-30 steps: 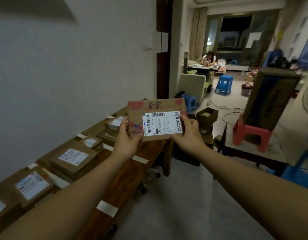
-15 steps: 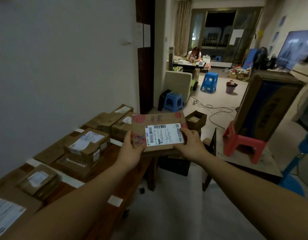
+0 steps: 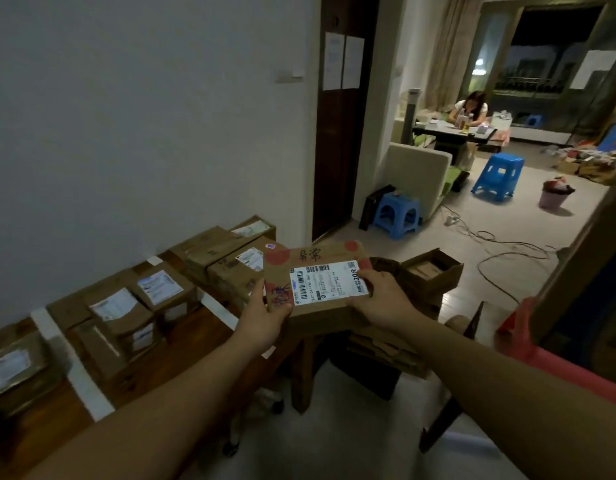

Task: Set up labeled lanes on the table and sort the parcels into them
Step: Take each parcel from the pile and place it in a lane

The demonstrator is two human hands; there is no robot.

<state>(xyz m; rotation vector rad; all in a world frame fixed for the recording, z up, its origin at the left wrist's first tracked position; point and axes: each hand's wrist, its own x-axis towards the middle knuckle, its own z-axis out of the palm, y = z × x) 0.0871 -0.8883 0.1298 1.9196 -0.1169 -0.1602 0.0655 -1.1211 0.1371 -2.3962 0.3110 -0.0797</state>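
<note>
Parcel (image 3: 317, 258) held level in the air over the far end of the table (image 3: 209, 329), shipping label (image 3: 329, 284) turned up toward the eyes, probably to read it and choose a lane. Gripped at both short ends: left hand (image 3: 261, 320) curled round the near-left corner with the thumb on top, right hand (image 3: 382, 299) pinching the right edge beside the label. Red spots and handwritten marks on the cardboard top, not legible enough to trust. Just beside the end group of boxes (image 3: 227, 258), so perhaps bound for that last lane; not certain. Below and to the left, dark wood split by white tape strips (image 3: 72, 368) into lanes, those in view carrying cartons (image 3: 161, 289) with labels facing up. Past the table end, open cardboard boxes (image 3: 431, 271) stacked low. Further out: pale wall (image 3: 126, 133), dark door (image 3: 337, 150), blue stools (image 3: 396, 213), cables (image 3: 500, 244) across the floor, a person seated (image 3: 472, 109) at a distant table. Dim light throughout.
</note>
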